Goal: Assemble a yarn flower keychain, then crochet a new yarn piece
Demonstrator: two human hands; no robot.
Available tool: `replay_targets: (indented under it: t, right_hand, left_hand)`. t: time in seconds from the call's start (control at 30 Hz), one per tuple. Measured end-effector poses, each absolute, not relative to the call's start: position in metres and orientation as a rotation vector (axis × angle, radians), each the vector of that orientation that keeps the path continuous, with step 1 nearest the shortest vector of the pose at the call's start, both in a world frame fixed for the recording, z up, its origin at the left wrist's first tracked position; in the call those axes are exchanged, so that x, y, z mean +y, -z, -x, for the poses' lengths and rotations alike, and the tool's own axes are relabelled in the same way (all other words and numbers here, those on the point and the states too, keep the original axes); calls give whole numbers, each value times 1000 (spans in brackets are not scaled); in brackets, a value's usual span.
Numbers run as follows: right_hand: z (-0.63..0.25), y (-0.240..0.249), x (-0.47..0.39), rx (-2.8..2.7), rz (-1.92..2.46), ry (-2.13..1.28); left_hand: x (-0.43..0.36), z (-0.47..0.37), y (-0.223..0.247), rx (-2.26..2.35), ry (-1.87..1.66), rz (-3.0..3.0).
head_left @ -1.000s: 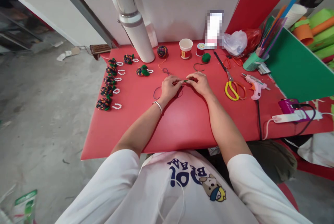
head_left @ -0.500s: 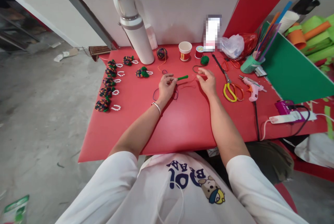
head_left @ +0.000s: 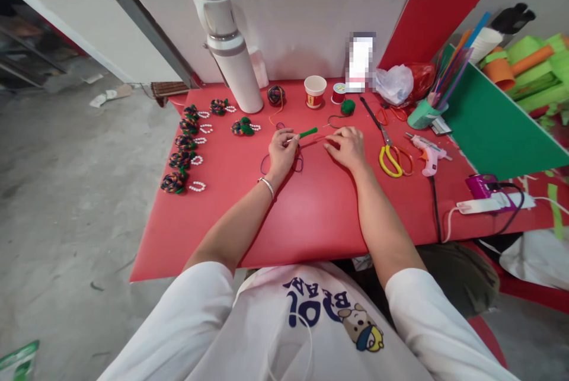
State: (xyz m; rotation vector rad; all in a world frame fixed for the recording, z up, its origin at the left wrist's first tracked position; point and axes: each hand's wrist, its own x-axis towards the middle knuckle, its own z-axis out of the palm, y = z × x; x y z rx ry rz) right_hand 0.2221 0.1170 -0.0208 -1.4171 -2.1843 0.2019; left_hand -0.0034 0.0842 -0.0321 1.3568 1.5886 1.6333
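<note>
Here, on the red tabletop (head_left: 297, 221), the left hand (head_left: 281, 149) pinches a green-handled crochet hook (head_left: 308, 132) between thumb and fingertips, its handle pointing right. Just right of it, the right hand (head_left: 349, 147) curls its fingers near a thin red thread (head_left: 317, 142); I cannot tell whether they grip it. Farther off lies a green yarn ball (head_left: 348, 107), and beyond, slightly left, stands a paper cup (head_left: 315, 96).

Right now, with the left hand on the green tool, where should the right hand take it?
Probably the free end of the green tool, pinched from the right: that slim end points out of the left hand toward the right hand, while the left hand's fingers block the other end.
</note>
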Motion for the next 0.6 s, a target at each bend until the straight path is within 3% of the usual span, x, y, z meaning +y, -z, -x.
replay_targets:
  t: [0.2,0.6]
  right_hand:
    - [-235,29,126,-1822,1635,-140]
    - [-237,29,118,-1895,1624,-126]
  left_hand:
    - [83,4,32,1583,-1621,-1348]
    - [79,-1,27,1582,-1555,-1375]
